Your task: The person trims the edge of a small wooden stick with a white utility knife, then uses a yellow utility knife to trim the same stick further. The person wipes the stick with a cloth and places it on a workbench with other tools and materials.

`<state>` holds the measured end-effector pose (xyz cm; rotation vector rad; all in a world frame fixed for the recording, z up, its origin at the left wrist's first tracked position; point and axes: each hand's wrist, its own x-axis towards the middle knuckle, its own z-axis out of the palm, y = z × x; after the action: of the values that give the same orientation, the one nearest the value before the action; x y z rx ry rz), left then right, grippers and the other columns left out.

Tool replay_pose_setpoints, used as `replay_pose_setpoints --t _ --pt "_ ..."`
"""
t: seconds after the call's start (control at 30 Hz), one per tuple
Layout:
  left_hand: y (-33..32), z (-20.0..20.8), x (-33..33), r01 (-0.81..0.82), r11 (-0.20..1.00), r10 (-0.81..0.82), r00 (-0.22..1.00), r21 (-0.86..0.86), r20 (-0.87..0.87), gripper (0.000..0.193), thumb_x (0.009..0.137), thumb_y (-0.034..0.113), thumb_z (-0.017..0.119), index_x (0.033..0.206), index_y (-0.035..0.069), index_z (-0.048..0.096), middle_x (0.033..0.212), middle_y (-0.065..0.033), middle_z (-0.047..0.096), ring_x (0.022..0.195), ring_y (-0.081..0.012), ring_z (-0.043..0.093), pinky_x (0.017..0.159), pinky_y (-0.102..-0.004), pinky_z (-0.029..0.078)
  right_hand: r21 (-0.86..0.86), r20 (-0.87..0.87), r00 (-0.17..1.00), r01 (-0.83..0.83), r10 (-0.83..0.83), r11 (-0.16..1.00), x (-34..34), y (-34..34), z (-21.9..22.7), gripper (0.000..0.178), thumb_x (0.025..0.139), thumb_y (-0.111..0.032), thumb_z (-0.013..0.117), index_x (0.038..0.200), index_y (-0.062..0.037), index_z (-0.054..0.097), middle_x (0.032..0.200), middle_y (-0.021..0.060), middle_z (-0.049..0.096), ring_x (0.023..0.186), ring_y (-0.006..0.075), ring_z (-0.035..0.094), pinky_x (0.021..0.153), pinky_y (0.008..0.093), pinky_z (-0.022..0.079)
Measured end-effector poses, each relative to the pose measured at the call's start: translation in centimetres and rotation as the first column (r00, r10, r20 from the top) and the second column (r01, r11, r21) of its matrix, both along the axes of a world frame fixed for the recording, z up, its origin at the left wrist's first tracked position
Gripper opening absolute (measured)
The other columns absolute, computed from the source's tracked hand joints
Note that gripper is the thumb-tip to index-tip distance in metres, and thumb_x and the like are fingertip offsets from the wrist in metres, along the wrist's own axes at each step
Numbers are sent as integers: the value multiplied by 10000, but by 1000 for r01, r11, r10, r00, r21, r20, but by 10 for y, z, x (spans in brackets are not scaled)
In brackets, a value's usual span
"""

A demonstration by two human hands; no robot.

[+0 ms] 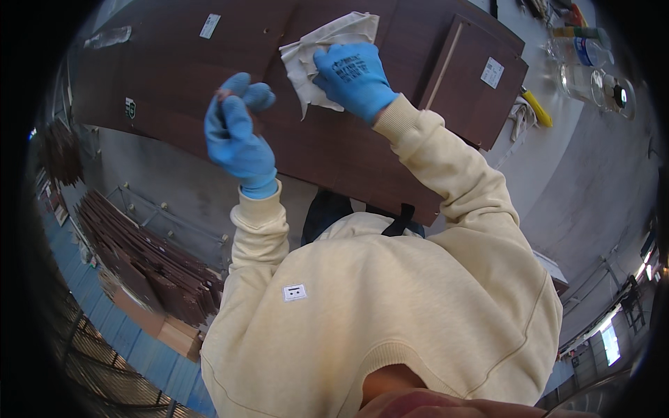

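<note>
My right hand [352, 78], in a blue glove, is closed on a crumpled off-white cloth [306, 66] and presses it against a dark brown board [174, 76]. The cloth spreads out beyond my knuckles, and one corner hangs toward me. To the left, my gloved left hand [240, 136] is raised over the near part of the board. Its fingers are curled in toward the thumb. A small reddish-brown patch shows among the fingertips; what it is I cannot make out.
A smaller brown panel [468, 83] lies at the right of the board. Beyond it are a yellow-handled tool [536, 108], a rag [521, 115] and clear bottles [582, 82]. A clear plastic bottle [108, 37] lies far left. Stacked brown strips [150, 251] stand at lower left.
</note>
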<state>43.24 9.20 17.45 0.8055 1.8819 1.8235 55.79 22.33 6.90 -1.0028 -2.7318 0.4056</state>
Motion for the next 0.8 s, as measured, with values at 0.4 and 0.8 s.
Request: replay_pose_setpoints --t 0.4,0.8 --pt "-54 -8 -15 118 988 -140 956 97 259 297 1073 167 648 1293 -30 684 1114 -162 786 890 -217 787 825 -346 667 -13 299 954 -10 14 1000 -33 4 -1 154 866 -229 721 928 -122 812 930 96 786 851 337 764 683 471 588" --pt "-87 3 -34 372 925 -374 848 80 376 298 1058 156 688 1287 -35 696 1042 -110 787 909 -171 762 845 -306 637 -879 -462 590 -208 -662 428 -8 -81 108 203 1020 -146 701 1154 0 741 976 86 794 832 149 749 761 266 600"
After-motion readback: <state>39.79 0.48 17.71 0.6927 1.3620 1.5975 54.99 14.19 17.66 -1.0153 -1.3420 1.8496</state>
